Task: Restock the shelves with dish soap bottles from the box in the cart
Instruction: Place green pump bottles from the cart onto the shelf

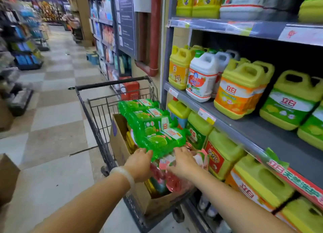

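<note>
Several green dish soap bottles (153,126) lie stacked on top of a cardboard box (120,145) inside a wire shopping cart (97,110). Pink bottles (173,178) lie in the box beneath them. My left hand (139,164) grips the near end of the lowest green bottle from the left. My right hand (183,161) curls over a pink bottle just below that green one. To the right stands the shelf unit (253,127) holding large yellow-green and white soap jugs (241,89).
The cart stands close against the shelves on the right. A red box (130,90) sits on the floor beyond the cart. More shelving lines the tiled aisle (57,92) on the left. A cardboard box edge (7,178) shows at the left.
</note>
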The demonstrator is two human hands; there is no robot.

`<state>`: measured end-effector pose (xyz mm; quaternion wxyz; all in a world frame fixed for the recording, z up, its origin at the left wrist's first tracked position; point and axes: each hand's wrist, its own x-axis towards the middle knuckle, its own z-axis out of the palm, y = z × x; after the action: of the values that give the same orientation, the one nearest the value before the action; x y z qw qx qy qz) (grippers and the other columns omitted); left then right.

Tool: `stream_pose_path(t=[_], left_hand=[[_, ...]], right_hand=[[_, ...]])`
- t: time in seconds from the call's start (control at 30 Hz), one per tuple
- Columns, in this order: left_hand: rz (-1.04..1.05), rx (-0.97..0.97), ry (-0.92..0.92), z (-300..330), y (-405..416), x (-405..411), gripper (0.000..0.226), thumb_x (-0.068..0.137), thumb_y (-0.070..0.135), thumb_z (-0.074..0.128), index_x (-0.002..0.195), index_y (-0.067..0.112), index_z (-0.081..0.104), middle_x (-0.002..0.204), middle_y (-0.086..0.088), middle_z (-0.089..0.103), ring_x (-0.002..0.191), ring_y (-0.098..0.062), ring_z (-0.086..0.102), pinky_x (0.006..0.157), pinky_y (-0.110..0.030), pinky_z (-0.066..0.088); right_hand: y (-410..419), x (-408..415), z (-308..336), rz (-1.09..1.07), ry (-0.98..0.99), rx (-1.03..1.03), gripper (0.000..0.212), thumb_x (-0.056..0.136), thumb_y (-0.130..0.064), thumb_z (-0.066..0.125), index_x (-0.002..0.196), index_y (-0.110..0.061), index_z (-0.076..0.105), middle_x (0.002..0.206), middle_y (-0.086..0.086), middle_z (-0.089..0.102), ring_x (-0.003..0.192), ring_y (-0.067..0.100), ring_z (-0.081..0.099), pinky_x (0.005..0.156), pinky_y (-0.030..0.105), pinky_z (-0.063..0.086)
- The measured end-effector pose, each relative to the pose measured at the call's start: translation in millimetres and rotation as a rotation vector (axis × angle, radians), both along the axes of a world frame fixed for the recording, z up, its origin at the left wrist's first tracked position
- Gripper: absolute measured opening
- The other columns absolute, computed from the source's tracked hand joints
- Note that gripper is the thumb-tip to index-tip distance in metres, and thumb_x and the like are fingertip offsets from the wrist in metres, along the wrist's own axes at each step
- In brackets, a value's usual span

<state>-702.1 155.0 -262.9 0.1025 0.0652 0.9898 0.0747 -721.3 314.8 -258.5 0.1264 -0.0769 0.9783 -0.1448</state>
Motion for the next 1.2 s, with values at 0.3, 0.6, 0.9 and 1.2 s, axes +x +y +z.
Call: stream_pose_path(t=[0.3, 0.6, 0.9, 1.2], left_hand=[[-0.053, 0.033, -0.101, 4.9, -15.8, -129.4, 0.077, 0.086, 0.041, 0.062, 0.144, 0.006, 0.026, 0.148, -0.014, 0.032, 0.136, -0.029, 0.034, 0.112, -0.036, 0.031], [-0.278, 0.021, -0.356, -14.0, 1.4, -207.3, 0.066, 0.088, 0.041, 0.061, 0.141, 0.014, 0.034, 0.139, -0.008, 0.049, 0.126, -0.024, 0.049, 0.105, -0.031, 0.038], [-0.465, -0.162, -0.498, -39.8, 12.2, -257.2, 0.078, 0.069, 0.060, 0.070, 0.129, 0.013, 0.050, 0.131, -0.004, 0.054, 0.125, -0.024, 0.049, 0.104, -0.035, 0.042], [-0.539, -0.122, -0.506, -43.4, 8.6, -255.5, 0.073, 0.079, 0.062, 0.058, 0.137, 0.020, 0.043, 0.143, -0.010, 0.040, 0.138, -0.028, 0.030, 0.116, -0.043, 0.023]], right_hand=[[-16.8, -115.5, -22.0, -0.318, -0.234, -0.340, 0.066, 0.086, -0.036, 0.065, 0.134, -0.006, 0.033, 0.128, 0.006, 0.049, 0.114, 0.022, 0.050, 0.089, 0.025, 0.042], [-21.8, -141.5, -40.8, -0.578, -0.339, -0.626, 0.049, 0.085, -0.017, 0.067, 0.130, -0.007, 0.050, 0.135, 0.007, 0.055, 0.118, 0.016, 0.054, 0.085, 0.012, 0.040], [-50.1, -149.3, -39.0, -0.990, -0.396, -0.814, 0.049, 0.089, -0.023, 0.063, 0.134, -0.012, 0.047, 0.139, 0.006, 0.050, 0.118, 0.019, 0.053, 0.093, 0.026, 0.043], [-67.5, -159.2, -47.0, -1.337, -0.364, -0.911, 0.050, 0.063, -0.020, 0.084, 0.110, -0.014, 0.065, 0.116, 0.003, 0.066, 0.104, 0.017, 0.059, 0.095, 0.032, 0.046]])
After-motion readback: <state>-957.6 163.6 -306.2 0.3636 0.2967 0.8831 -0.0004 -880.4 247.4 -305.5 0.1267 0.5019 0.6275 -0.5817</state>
